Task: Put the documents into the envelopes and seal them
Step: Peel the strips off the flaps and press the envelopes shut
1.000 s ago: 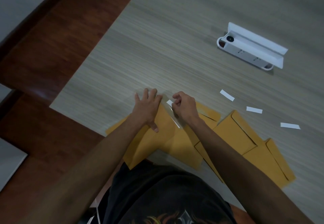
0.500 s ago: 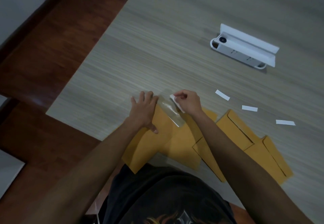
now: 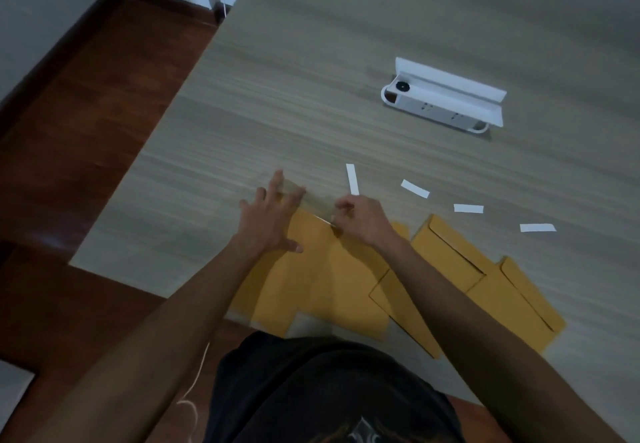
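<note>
The left hand (image 3: 273, 215), fingers spread, is pressing the envelope (image 3: 325, 269) at the tabletop's (image 3: 311, 78) six o'clock edge; the right hand (image 3: 360, 219) is pinching its flap strip. Sealing is seemingly underway, with other envelopes (image 3: 450, 252) lying toward four o'clock.

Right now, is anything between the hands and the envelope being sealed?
Nothing visible. The left hand rests flat on the envelope, and the right hand pinches something at its top edge.

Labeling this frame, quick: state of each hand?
Left hand: open, fingers spread flat on the envelope.
Right hand: fingers pinch the envelope flap.
</note>
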The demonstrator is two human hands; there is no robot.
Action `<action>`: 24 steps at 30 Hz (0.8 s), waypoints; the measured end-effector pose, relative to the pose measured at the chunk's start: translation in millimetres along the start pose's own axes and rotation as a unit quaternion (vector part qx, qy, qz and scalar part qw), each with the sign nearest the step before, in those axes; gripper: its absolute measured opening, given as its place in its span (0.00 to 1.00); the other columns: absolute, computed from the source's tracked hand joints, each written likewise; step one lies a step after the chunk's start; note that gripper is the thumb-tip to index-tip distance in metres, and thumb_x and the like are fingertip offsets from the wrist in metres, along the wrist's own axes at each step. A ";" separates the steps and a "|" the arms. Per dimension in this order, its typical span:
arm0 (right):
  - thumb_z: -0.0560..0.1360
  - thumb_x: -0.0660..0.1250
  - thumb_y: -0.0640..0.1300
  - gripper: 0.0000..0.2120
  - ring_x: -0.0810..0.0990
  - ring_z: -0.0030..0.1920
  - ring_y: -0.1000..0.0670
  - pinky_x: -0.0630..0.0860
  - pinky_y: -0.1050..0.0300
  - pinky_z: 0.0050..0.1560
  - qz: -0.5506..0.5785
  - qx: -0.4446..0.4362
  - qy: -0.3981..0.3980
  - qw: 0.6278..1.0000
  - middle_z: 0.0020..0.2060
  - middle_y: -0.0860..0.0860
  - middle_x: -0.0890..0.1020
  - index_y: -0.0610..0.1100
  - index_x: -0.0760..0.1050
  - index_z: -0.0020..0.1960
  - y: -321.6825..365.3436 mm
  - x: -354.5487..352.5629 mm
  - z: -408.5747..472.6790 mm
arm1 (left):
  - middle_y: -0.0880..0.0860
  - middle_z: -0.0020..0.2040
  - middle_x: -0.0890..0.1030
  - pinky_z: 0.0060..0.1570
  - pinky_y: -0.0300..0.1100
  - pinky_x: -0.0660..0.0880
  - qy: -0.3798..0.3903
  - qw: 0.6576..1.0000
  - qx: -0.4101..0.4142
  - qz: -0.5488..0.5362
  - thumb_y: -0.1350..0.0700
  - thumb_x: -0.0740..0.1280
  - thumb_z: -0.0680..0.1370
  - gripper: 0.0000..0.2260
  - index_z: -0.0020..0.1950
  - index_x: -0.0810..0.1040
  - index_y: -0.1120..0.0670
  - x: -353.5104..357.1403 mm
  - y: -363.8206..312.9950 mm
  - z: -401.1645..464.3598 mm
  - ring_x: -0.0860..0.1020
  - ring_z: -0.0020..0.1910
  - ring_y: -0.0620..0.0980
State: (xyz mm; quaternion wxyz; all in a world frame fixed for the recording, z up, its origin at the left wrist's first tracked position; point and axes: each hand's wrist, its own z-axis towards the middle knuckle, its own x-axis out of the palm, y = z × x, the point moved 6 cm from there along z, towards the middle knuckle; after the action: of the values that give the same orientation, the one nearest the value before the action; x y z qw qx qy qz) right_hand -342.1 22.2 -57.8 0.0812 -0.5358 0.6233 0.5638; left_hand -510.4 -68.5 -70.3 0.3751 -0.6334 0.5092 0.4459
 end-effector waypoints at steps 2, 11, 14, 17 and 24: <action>0.74 0.69 0.45 0.15 0.75 0.57 0.48 0.73 0.57 0.58 -0.043 -0.043 -0.035 0.998 0.53 0.48 0.81 0.45 0.78 0.61 -2.3 12.4 -12.2 | 0.57 0.80 0.42 0.57 0.64 0.72 -0.008 1.000 0.004 -0.013 0.27 0.74 0.57 0.56 0.77 0.51 0.41 0.6 5.2 0.7 0.61 0.72 0.63; 0.73 0.70 0.38 0.05 0.76 0.45 0.45 0.76 0.51 0.47 -0.200 -0.230 -0.147 0.941 0.41 0.48 0.80 0.43 0.81 0.48 19.6 29.6 -38.8 | 0.58 0.72 0.70 0.66 0.57 0.67 -0.102 0.993 0.050 -0.043 0.28 0.72 0.58 0.48 0.66 0.72 0.59 5.6 11.6 -11.9 0.67 0.72 0.60; 0.75 0.67 0.42 0.06 0.74 0.47 0.45 0.76 0.51 0.48 -0.251 -0.237 -0.122 0.930 0.43 0.47 0.80 0.43 0.81 0.50 10.4 46.4 -48.1 | 0.55 0.71 0.72 0.66 0.54 0.67 -0.089 0.991 0.073 -0.068 0.27 0.67 0.64 0.41 0.66 0.73 0.56 18.8 21.8 -19.7 0.68 0.71 0.58; 0.76 0.63 0.45 0.10 0.74 0.49 0.46 0.75 0.49 0.50 -0.278 -0.233 -0.102 0.926 0.44 0.47 0.79 0.42 0.82 0.47 9.0 57.5 -57.1 | 0.52 0.74 0.68 0.67 0.53 0.66 -0.048 0.991 0.086 -0.086 0.25 0.58 0.67 0.43 0.72 0.69 0.52 29.2 28.9 -23.5 0.65 0.73 0.55; 0.75 0.67 0.42 0.11 0.76 0.45 0.43 0.77 0.47 0.48 -0.263 -0.247 -0.103 0.927 0.45 0.41 0.79 0.35 0.78 0.52 50.7 66.8 -44.9 | 0.53 0.72 0.71 0.62 0.55 0.71 -0.065 0.991 0.095 -0.071 0.50 0.65 0.77 0.22 0.70 0.73 0.53 21.8 26.0 -21.6 0.68 0.71 0.56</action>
State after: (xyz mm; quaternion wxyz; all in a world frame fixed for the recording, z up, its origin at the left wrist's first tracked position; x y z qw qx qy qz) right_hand -385.6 -62.4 -58.0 0.1552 -0.6227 0.2890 0.7104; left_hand -530.1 -100.5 -84.6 0.4968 -0.5990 0.4777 0.4077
